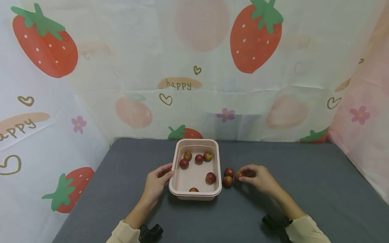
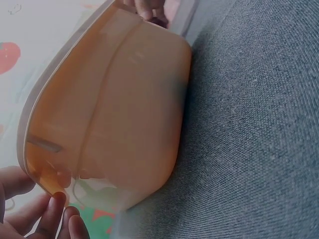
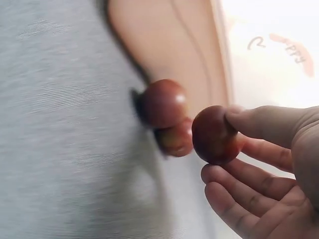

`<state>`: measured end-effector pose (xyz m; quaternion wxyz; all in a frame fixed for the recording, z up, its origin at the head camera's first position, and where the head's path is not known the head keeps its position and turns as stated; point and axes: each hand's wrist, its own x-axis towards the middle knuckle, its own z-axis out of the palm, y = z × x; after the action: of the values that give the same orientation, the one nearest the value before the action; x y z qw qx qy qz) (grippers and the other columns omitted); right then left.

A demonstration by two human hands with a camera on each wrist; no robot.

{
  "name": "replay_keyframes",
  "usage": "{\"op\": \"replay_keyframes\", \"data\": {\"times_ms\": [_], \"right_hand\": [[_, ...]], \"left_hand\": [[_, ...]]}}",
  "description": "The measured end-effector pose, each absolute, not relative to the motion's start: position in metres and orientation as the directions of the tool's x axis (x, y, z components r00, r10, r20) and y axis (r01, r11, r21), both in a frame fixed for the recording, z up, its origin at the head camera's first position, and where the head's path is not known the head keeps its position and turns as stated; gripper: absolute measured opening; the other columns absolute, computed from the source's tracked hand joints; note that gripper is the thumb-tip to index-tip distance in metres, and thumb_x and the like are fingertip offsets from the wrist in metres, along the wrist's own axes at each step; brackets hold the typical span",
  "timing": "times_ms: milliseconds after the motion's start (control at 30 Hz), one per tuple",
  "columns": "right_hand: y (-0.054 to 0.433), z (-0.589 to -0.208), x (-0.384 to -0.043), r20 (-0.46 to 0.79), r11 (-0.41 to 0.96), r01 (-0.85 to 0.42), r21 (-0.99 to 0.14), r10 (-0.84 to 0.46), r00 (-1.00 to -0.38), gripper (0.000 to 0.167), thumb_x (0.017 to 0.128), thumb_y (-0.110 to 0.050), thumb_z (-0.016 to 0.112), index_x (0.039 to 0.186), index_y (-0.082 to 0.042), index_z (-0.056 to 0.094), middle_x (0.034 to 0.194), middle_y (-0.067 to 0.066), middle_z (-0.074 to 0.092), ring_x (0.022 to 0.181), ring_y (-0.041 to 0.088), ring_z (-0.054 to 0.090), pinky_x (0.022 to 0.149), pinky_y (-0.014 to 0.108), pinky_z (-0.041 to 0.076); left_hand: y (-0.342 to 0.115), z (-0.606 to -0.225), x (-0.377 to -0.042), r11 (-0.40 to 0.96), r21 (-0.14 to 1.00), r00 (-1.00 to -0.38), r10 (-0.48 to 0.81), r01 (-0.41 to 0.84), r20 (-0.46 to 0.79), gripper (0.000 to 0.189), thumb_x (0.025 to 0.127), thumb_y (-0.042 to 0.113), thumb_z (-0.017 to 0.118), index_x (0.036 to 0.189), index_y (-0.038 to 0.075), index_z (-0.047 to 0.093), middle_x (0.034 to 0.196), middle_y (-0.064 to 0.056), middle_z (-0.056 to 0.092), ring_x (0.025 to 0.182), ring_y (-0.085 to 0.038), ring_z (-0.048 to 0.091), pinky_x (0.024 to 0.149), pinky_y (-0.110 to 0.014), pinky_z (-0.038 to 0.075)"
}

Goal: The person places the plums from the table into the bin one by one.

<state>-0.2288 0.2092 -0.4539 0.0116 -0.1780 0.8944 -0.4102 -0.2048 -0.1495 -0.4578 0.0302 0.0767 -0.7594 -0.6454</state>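
A pale pink plastic box (image 1: 195,193) stands on the table with several small red plums (image 1: 210,178) inside. My left hand (image 1: 156,184) grips the box's left rim between thumb and fingers; the left wrist view shows the fingertips at the rim of the box (image 2: 134,104). My right hand (image 1: 258,177) pinches one plum (image 3: 215,134) between thumb and fingertips, to the right of the box. Two more plums (image 3: 163,103) sit touching each other on the table, between the box's right wall and the right hand.
A dark grey cloth (image 1: 127,158) covers the table. Behind it hangs a white curtain (image 1: 136,60) printed with strawberries and hearts, and it continues along both sides. Black wrist cameras (image 1: 151,233) are strapped on both forearms.
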Motion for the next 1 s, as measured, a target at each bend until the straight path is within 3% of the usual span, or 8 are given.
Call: {"op": "replay_keyframes", "data": {"times_ms": [200, 533, 833, 1000], "right_hand": [[0.210, -0.432, -0.237, 0.163, 0.598, -0.344, -0.724, -0.336, -0.928, 0.030, 0.087, -0.020, 0.073, 0.109, -0.001, 0.069, 0.097, 0.012, 0.073, 0.084, 0.017, 0.067, 0.072, 0.024, 0.053], [0.197, -0.407, -0.254, 0.174, 0.602, -0.377, -0.704, -0.368, -0.913, 0.032, 0.087, -0.024, 0.073, 0.112, -0.005, 0.069, 0.101, 0.009, 0.072, 0.088, 0.018, 0.067, 0.078, 0.034, 0.055], [0.172, -0.391, -0.268, 0.177, 0.580, -0.416, -0.701, -0.424, -0.888, 0.028, 0.087, -0.020, 0.073, 0.110, -0.005, 0.069, 0.102, 0.009, 0.071, 0.088, 0.018, 0.067, 0.081, 0.038, 0.056], [0.160, -0.381, -0.273, 0.183, 0.571, -0.431, -0.699, -0.440, -0.879, 0.027, 0.087, -0.020, 0.073, 0.110, -0.006, 0.070, 0.101, 0.009, 0.072, 0.087, 0.017, 0.068, 0.081, 0.039, 0.056]], "left_hand": [[-0.149, -0.457, -0.205, 0.156, 0.985, -0.987, -0.156, -0.071, -0.047, 0.037, 0.092, 0.010, 0.065, 0.128, 0.002, 0.062, 0.126, -0.018, 0.065, 0.113, -0.022, 0.059, 0.085, -0.014, 0.048], [-0.148, -0.456, -0.204, 0.162, 0.983, -0.985, -0.160, -0.083, -0.057, 0.038, 0.093, 0.012, 0.065, 0.129, 0.003, 0.062, 0.127, -0.018, 0.064, 0.114, -0.023, 0.058, 0.092, -0.023, 0.051], [-0.149, -0.458, -0.204, 0.159, 0.984, -0.986, -0.155, -0.086, -0.061, 0.037, 0.092, 0.011, 0.065, 0.128, 0.002, 0.062, 0.126, -0.018, 0.065, 0.112, -0.021, 0.059, 0.087, -0.017, 0.050], [-0.149, -0.456, -0.205, 0.171, 0.981, -0.986, -0.158, -0.088, -0.060, 0.036, 0.093, 0.012, 0.064, 0.128, 0.003, 0.062, 0.126, -0.017, 0.065, 0.112, -0.021, 0.059, 0.089, -0.019, 0.050]]}}
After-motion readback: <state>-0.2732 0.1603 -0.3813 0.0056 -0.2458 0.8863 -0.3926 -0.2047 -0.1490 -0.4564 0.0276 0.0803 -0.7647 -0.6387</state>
